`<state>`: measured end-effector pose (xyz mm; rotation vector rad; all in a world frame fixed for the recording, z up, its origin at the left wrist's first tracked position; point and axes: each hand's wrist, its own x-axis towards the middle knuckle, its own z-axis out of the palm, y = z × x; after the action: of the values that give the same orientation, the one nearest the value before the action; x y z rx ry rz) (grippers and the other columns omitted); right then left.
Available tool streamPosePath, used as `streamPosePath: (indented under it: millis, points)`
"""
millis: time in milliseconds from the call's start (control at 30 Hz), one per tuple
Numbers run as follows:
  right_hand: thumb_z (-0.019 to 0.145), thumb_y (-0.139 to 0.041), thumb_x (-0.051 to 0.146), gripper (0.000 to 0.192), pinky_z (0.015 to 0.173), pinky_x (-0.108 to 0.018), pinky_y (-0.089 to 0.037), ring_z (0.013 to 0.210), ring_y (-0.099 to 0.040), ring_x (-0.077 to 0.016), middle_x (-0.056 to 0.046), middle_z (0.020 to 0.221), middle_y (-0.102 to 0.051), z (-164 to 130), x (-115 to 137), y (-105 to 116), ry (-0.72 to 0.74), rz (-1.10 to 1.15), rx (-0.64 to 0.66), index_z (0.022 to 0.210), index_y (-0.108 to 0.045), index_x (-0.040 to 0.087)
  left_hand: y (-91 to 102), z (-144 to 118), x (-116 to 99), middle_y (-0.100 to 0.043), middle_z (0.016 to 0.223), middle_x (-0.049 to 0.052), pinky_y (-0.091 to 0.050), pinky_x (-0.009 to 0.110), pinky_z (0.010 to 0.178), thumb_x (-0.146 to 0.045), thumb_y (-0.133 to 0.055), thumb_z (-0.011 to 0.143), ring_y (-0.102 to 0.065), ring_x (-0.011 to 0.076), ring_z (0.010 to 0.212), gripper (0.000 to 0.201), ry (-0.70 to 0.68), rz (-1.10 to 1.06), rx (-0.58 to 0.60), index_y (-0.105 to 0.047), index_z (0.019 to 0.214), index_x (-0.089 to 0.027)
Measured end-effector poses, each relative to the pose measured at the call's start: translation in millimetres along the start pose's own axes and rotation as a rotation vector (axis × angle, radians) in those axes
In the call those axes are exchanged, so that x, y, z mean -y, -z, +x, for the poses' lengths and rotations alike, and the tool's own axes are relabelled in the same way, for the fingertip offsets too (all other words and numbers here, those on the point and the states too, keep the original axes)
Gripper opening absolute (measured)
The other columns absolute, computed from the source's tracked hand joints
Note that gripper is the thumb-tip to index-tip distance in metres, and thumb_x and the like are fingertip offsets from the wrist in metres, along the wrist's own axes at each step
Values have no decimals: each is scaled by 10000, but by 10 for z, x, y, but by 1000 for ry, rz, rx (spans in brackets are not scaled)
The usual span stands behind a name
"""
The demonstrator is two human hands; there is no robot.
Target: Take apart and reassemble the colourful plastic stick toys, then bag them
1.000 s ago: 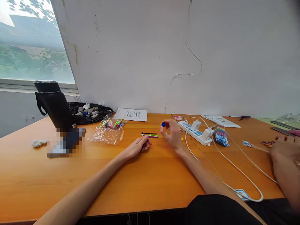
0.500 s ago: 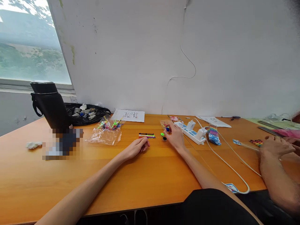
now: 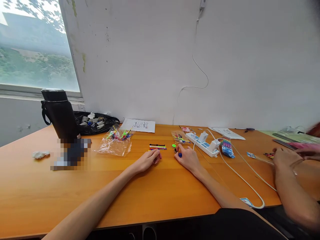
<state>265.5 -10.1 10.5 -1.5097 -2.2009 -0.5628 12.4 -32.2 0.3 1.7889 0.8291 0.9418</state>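
Note:
My left hand (image 3: 147, 160) rests on the table with its fingers curled in, and whatever may be inside them is hidden. Just beyond its fingertips lies a small row of thin plastic sticks (image 3: 157, 145), black, white, red and blue among them. My right hand (image 3: 189, 159) is low over the table, thumb and fingers closed around a small round blue piece (image 3: 180, 155). Close to its fingertips lie a bright green disc (image 3: 174, 145) and a small black piece (image 3: 175, 150), partly covered by the fingers. A clear bag of colourful small parts (image 3: 180, 137) lies behind this hand.
A white power strip (image 3: 203, 145) with plugs and cables (image 3: 246, 175) lies to the right. Another clear bag of parts (image 3: 116, 143), a black bottle (image 3: 61, 115) and a black bag (image 3: 96, 123) stand left. A co-worker's hands (image 3: 287, 158) work at far right.
My right hand has come down and nearer to me with the blue piece, from beside the small bag to beside the discs. My left hand stays by the sticks. The view has shifted slightly.

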Motion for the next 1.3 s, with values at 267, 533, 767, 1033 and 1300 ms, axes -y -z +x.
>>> streamPosePath:
  millis: [267,533,767,1033,1300]
  points:
    - [905,-546,406,215,562,-296,-225,601,-628,-224,-32,637,-650,45,-16,-60,-105,-61,49,954,-580,199,-12,-7,-22,-481,679,-16,-354,261,655,-557,-290,990,-441,143,650,487,12,42,12,-569,877,-175]
    - [942,-474,276,172,594,-275,-263,616,-591,-166,-5,668,-639,44,279,5,86,177,-31,808,-562,213,56,-36,-143,-409,707,-42,-282,238,625,-456,-416,950,-349,122,653,289,-53,179,-188,-442,817,-201]
    - [892,-517,191,147,592,-265,-268,610,-531,-142,1,695,-618,173,552,-36,162,312,-25,748,-542,204,338,1,18,-207,616,-44,-149,275,592,-210,-444,716,-199,110,627,247,-66,428,-330,-209,642,-197]
    - [822,-526,156,260,565,-250,-241,541,-386,-109,42,578,-470,127,294,-93,306,485,122,607,-385,196,389,-7,162,-189,575,-43,-110,302,581,-139,-418,608,-189,107,583,222,-52,504,-249,-203,599,-195]
    - [846,-508,217,316,544,-246,-221,528,-310,-98,55,548,-375,106,243,-41,240,618,179,596,-316,195,310,-2,136,-212,576,-43,-129,298,581,-116,-435,635,-205,117,592,235,-49,575,-124,-219,595,-199]
